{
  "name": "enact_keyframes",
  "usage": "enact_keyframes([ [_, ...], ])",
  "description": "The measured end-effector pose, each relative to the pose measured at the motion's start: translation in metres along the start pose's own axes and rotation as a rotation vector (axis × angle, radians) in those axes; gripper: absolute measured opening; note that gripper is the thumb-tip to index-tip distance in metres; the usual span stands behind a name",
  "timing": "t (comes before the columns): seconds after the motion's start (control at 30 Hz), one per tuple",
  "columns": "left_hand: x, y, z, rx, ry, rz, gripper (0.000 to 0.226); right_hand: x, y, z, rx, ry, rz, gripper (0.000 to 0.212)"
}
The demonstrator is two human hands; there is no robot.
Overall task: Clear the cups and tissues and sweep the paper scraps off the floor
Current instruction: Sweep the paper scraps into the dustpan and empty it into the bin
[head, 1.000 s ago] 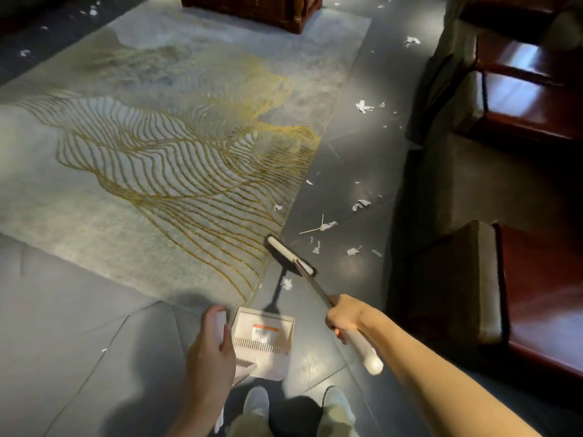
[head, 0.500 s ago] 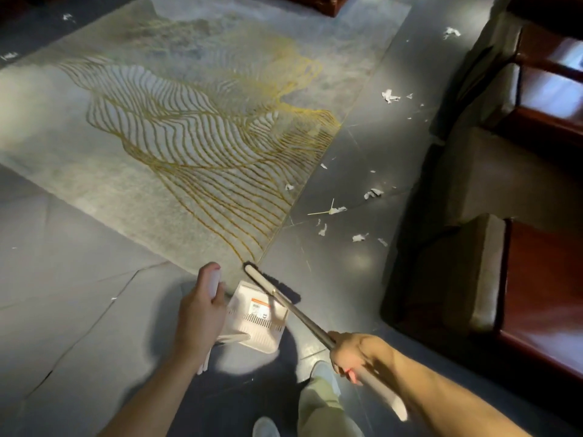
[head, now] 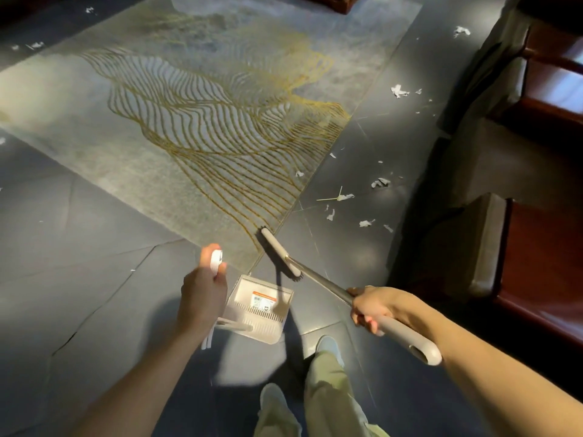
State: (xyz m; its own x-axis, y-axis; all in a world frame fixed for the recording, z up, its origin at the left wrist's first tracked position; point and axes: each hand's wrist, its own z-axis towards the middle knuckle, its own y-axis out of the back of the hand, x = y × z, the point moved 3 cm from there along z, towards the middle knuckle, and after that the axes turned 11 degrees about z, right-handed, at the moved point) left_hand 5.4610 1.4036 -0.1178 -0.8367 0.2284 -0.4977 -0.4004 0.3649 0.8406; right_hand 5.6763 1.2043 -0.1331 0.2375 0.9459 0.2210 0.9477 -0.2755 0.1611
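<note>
My left hand [head: 203, 290] grips the white upright handle of a white dustpan [head: 263, 305] that sits on the dark tile floor in front of my feet. My right hand [head: 370, 305] grips the grey handle of a broom whose head [head: 279, 253] lies at the rug's corner, just beyond the dustpan's mouth. White paper scraps [head: 366, 223] lie scattered on the tiles to the right of the rug, with a bigger scrap [head: 399, 91] farther off and another scrap [head: 461, 30] near the top right.
A grey rug with gold wavy lines [head: 195, 121] covers the floor ahead and left. Dark red wooden chairs with upholstered sides [head: 542, 247] line the right edge. More paper scraps [head: 36, 45] lie at the far left. My shoes [head: 329, 345] stand just behind the dustpan.
The broom head swept back from the scraps toward the dustpan, then moved out to the rug's corner. The view shifted; my left hand keeps its hold on the dustpan handle.
</note>
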Motion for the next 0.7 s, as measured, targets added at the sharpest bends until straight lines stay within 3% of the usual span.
enact_keyframes([
  [0.07, 0.009, -0.001, -0.016, 0.026, -0.041, 0.011, 0.033, 0.002, -0.018, 0.009, -0.024, 0.022, -0.141, 0.016],
  [0.2, 0.033, 0.004, -0.035, -0.026, -0.036, 0.016, 0.025, -0.008, -0.066, 0.026, -0.004, 0.127, -0.408, 0.047],
  [0.33, 0.054, 0.007, -0.044, -0.074, 0.004, 0.069, 0.024, -0.022, -0.114, 0.023, 0.088, 0.132, -0.562, 0.043],
  [0.47, 0.047, 0.004, -0.052, -0.061, 0.003, 0.065, 0.028, -0.023, -0.129, 0.001, 0.119, 0.112, -0.601, 0.025],
  [0.63, 0.07, 0.022, -0.076, -0.092, -0.029, 0.113, 0.017, 0.001, -0.11, -0.025, 0.085, 0.083, -0.372, 0.039],
  [0.7, 0.091, 0.032, -0.089, -0.083, 0.01, 0.072, 0.018, 0.014, -0.108, -0.029, 0.053, 0.104, -0.321, 0.033],
])
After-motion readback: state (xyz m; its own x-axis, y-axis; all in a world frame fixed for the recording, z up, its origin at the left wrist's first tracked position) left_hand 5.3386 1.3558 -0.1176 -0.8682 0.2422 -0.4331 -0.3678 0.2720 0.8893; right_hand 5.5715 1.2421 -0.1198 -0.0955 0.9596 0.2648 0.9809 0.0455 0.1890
